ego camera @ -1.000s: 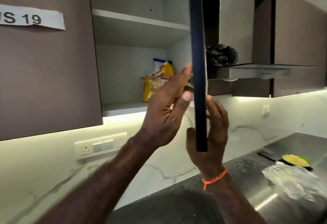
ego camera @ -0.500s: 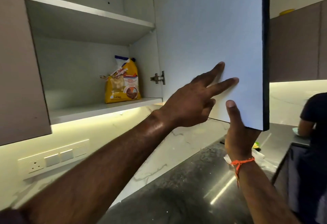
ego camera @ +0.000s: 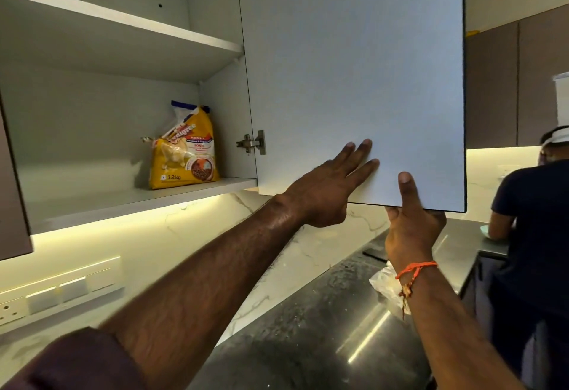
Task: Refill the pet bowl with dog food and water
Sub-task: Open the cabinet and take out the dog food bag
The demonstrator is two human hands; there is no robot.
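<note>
Door (ego camera: 354, 81) has swung wide now: your left hand (ego camera: 326, 186) presses flat-fingered on it, right hand (ego camera: 411, 226) pinches its bottom edge. Food bag (ego camera: 183, 149) stands exposed on the lower shelf (ego camera: 123, 201), reachable.

The only legible print is on the yellow dog food bag (ego camera: 184, 152), which stands upright on the lower cabinet shelf (ego camera: 123, 201).

- Lower left corner of the bag front: "1.2 kg".
- Red panel on the bag front: "ADULT" and "100%"; the smaller lines around them are too blurred to read.
- Brand banner across the top: partly creased, not fully readable.
</note>
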